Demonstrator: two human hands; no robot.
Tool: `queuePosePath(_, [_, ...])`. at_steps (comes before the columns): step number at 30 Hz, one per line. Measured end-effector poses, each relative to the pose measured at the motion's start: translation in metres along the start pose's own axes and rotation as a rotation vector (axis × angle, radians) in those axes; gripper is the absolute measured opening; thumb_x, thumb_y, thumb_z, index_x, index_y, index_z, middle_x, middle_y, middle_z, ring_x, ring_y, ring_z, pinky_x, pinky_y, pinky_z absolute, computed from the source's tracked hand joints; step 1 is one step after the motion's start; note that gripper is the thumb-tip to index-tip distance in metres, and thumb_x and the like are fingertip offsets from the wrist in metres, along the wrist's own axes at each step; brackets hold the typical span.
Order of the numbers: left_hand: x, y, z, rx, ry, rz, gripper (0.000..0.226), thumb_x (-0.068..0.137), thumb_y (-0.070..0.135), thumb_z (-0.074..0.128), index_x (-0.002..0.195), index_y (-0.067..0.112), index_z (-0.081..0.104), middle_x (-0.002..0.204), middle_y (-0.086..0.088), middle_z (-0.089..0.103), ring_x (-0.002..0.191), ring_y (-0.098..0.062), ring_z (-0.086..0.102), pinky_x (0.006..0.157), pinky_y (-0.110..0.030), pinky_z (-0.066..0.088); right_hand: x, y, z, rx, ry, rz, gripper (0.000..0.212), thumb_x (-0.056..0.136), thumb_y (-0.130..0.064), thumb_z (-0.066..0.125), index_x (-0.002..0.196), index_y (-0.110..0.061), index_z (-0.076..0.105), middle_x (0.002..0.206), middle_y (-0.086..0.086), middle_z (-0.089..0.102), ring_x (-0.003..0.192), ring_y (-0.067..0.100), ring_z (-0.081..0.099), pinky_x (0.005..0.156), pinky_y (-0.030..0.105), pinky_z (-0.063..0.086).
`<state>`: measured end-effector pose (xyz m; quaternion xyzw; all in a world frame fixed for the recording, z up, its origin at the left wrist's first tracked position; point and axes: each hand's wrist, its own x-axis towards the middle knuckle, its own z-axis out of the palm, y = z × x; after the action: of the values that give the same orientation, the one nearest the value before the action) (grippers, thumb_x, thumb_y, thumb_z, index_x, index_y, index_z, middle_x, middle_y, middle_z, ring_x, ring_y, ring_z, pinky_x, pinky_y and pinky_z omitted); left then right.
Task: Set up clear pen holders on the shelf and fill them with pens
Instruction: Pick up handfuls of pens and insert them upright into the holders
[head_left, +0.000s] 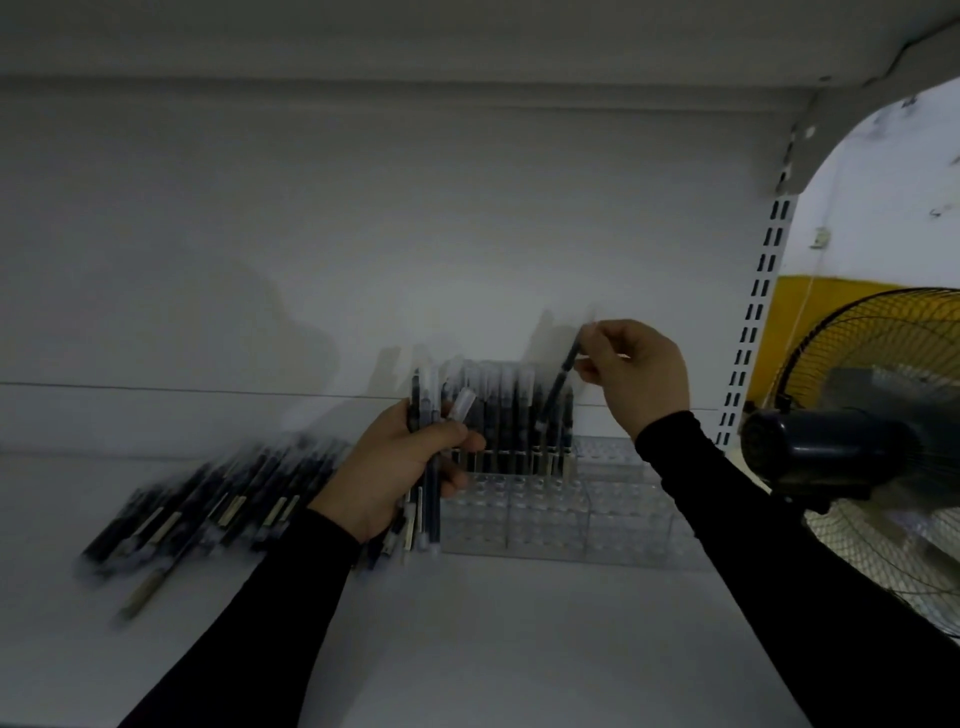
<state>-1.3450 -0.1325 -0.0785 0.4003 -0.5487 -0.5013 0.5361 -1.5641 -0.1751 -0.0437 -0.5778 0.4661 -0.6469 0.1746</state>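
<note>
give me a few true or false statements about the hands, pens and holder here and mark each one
1. The right hand pinches a single pen above the clear pen holder. True.
2. The left hand is empty. False: it grips a bundle of pens.
3. Every slot of the holder is filled. False: only the back row holds upright pens; the front rows look empty.
4. A pile of loose pens lies on the shelf to the left of the holder. True.
5. The fan stands to the left of the shelf. False: it is at the right edge of the view.
</note>
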Motion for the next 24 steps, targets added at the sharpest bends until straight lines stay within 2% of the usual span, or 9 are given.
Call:
queuePosePath(4, [-0.002, 0.001, 0.000, -0.009, -0.005, 0.003, 0.012, 0.096, 0.006, 0.056, 0.106, 0.007, 0.061, 0.086, -0.011, 0.076, 0.046, -0.019, 0.058, 0.044, -0.026, 0.050, -0.002, 0.008, 0.004, -0.160, -0.067, -0.052, 0.021, 0.093, -0.030, 0.061, 0.096, -0.010, 0.068, 0.086, 0.002, 0.070, 0.069, 0.007, 0.069, 0.072, 0.022, 0.058])
queuePosePath(7, [-0.002, 0.000, 0.000, 0.002, 0.006, 0.011, 0.011, 0.095, 0.006, 0.058, 0.105, 0.007, 0.062, 0.086, -0.011, 0.075, 0.047, -0.019, 0.058, 0.044, -0.026, 0.049, -0.003, 0.011, 0.008, -0.173, -0.092, -0.063, 0.021, 0.093, -0.029, 0.060, 0.096, -0.010, 0.068, 0.086, 0.003, 0.068, 0.067, 0.004, 0.068, 0.065, 0.011, 0.054])
queuePosePath(10, [-0.001, 0.000, 0.000, 0.033, 0.031, 0.016, 0.005, 0.093, 0.005, 0.060, 0.098, 0.005, 0.061, 0.080, -0.011, 0.071, 0.046, -0.019, 0.058, 0.043, -0.026, 0.048, 0.000, 0.011, 0.009, -0.197, -0.103, -0.087, 0.018, 0.094, -0.028, 0.060, 0.093, -0.011, 0.067, 0.083, 0.002, 0.067, 0.059, -0.001, 0.065, 0.060, 0.006, 0.049])
queuePosePath(12, [0.000, -0.001, -0.001, 0.058, 0.046, 0.020, 0.003, 0.092, 0.005, 0.062, 0.093, 0.003, 0.059, 0.076, -0.011, 0.065, 0.046, -0.018, 0.059, 0.043, -0.025, 0.047, 0.002, 0.009, 0.008, -0.267, -0.115, -0.125, 0.019, 0.094, -0.028, 0.059, 0.091, -0.010, 0.067, 0.082, 0.003, 0.069, 0.064, 0.004, 0.067, 0.064, 0.009, 0.051])
queuePosePath(14, [0.001, -0.001, -0.001, 0.066, 0.050, 0.024, 0.005, 0.092, 0.005, 0.061, 0.089, 0.001, 0.059, 0.072, -0.011, 0.062, 0.046, -0.019, 0.059, 0.043, -0.025, 0.047, 0.003, 0.009, 0.007, -0.322, -0.134, -0.143, 0.021, 0.095, -0.028, 0.058, 0.091, -0.010, 0.068, 0.082, 0.003, 0.069, 0.070, 0.013, 0.069, 0.071, 0.019, 0.055])
queuePosePath(16, [0.001, -0.001, -0.002, 0.066, 0.042, 0.028, 0.006, 0.092, 0.006, 0.061, 0.089, 0.001, 0.060, 0.070, -0.009, 0.064, 0.047, -0.019, 0.059, 0.044, -0.026, 0.047, 0.003, 0.010, 0.006, -0.387, -0.171, -0.161, 0.021, 0.095, -0.029, 0.058, 0.090, -0.011, 0.068, 0.079, 0.001, 0.069, 0.071, 0.014, 0.068, 0.074, 0.023, 0.053])
queuePosePath(21, [-0.003, 0.001, 0.000, 0.006, 0.028, 0.024, 0.006, 0.093, 0.005, 0.060, 0.089, 0.009, 0.061, 0.071, -0.007, 0.069, 0.048, -0.018, 0.059, 0.044, -0.025, 0.047, -0.003, 0.020, 0.012, -0.615, -0.302, -0.218, 0.026, 0.096, -0.034, 0.054, 0.073, -0.022, 0.058, 0.067, -0.008, 0.057, 0.059, 0.001, 0.049, 0.066, 0.014, 0.034])
queuePosePath(24, [-0.003, 0.001, 0.000, -0.017, 0.015, 0.010, 0.005, 0.093, 0.006, 0.060, 0.090, 0.010, 0.059, 0.072, -0.008, 0.071, 0.048, -0.019, 0.059, 0.044, -0.025, 0.048, -0.007, 0.025, 0.012, -0.635, -0.355, -0.174, 0.030, 0.096, -0.033, 0.054, 0.073, -0.017, 0.064, 0.072, 0.000, 0.065, 0.068, 0.015, 0.059, 0.070, 0.024, 0.045])
